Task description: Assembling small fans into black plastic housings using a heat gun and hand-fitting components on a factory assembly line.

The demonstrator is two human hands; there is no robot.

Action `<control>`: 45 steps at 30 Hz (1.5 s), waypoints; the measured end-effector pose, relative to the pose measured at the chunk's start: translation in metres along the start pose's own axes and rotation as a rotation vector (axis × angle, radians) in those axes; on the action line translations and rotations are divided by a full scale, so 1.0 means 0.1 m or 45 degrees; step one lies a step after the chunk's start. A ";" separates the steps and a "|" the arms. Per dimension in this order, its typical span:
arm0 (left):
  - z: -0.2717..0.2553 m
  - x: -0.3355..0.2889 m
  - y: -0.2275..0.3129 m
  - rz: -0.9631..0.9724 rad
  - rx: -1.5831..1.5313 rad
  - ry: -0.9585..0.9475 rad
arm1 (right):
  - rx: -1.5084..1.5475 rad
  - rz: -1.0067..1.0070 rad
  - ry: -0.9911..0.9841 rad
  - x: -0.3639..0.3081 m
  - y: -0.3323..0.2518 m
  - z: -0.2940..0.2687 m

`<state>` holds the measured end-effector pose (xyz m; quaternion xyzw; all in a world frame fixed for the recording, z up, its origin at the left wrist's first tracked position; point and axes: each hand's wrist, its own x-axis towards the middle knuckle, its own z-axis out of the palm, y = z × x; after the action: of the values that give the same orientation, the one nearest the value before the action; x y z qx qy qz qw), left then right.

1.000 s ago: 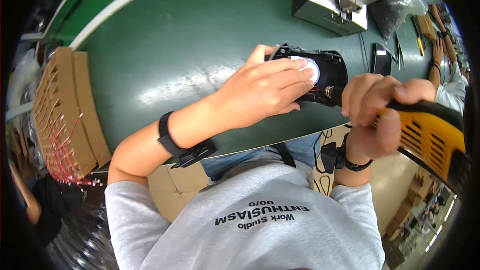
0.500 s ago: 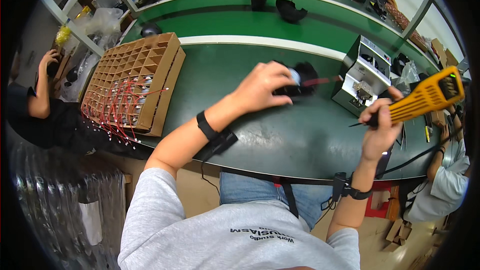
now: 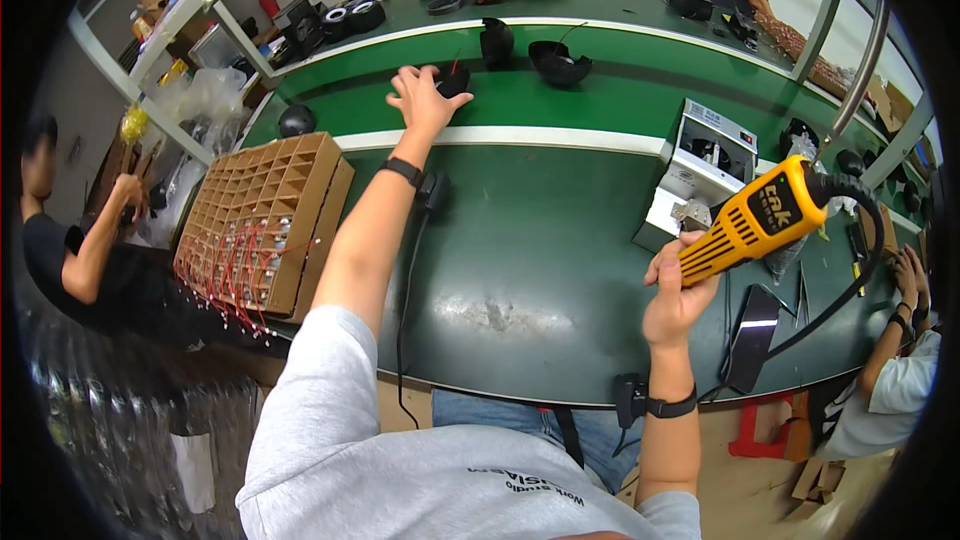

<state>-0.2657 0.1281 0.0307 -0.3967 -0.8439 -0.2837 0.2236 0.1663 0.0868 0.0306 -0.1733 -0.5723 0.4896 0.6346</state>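
My left hand [image 3: 425, 105] reaches out over the green belt, fingers spread. Beside its thumb and fingers sits a round black housing [image 3: 456, 80] with a thin red wire sticking up; the hand is at it without a closed grip. In my right hand [image 3: 675, 295] is a yellow electric screwdriver [image 3: 752, 220] with a black cord. My fingers wrap its lower end, and the bit is hidden. Just beyond this hand stands a silver-and-black screw feeder [image 3: 707, 155]. Two more black shells, an upright one [image 3: 496, 43] and an open one [image 3: 558, 64], rest on the belt.
A divided cardboard box [image 3: 262, 220] with red-wired round parts stands left on the dark green table [image 3: 500, 240]. A white rail [image 3: 520, 137] borders the belt. A black phone-like slab [image 3: 752, 335] lies at right. Co-workers sit left, right and across.
My left hand has moved forward from the table to the belt with the black housing, and its fingers have spread. My right hand has shifted left, tilting the screwdriver. The head view has shifted.
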 end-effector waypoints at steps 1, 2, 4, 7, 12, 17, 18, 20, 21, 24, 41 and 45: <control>-0.10 0.00 0.23 0.026 0.161 0.216 | -0.007 -0.007 0.017 0.01 -0.02 -0.01; -0.14 0.05 0.29 0.163 0.090 0.287 | 0.016 0.001 0.000 0.02 -0.07 0.04; -0.13 0.09 0.71 0.332 -0.059 0.176 | 0.051 0.030 -0.009 0.01 -0.11 0.07; 0.29 0.08 1.34 0.315 -0.313 -0.123 | 0.030 0.060 -0.017 -0.03 0.00 0.03; 0.85 0.26 1.43 0.249 -0.382 -0.327 | -0.059 0.104 0.019 -0.06 0.08 0.04; 0.79 0.04 1.21 0.555 -0.609 -0.124 | -0.040 0.073 0.046 -0.02 0.06 0.04; 0.67 -0.08 1.28 0.605 -0.667 -0.087 | -0.046 0.051 0.068 -0.02 0.08 -0.01; 0.28 -0.28 1.31 0.680 -0.763 -0.150 | -0.063 0.033 0.074 -0.03 0.08 -0.08; 0.07 -0.37 1.29 0.754 -0.852 -0.195 | -0.058 0.046 0.072 -0.02 0.06 -0.07; -0.58 -0.74 1.21 0.961 -0.846 -0.004 | -0.064 0.044 0.061 -0.02 0.05 -0.06; -1.53 -2.15 0.96 1.061 -1.332 -0.601 | -0.750 -0.317 0.350 -0.14 -0.43 -0.02; -1.47 -2.33 1.06 1.047 -1.369 -0.766 | -0.946 0.047 -0.293 -0.54 -0.86 0.02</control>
<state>-0.0228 -0.0388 0.0307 -0.7962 -0.3966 -0.4301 -0.1543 0.2080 0.0020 0.0676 -0.3456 -0.7749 0.2766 0.4512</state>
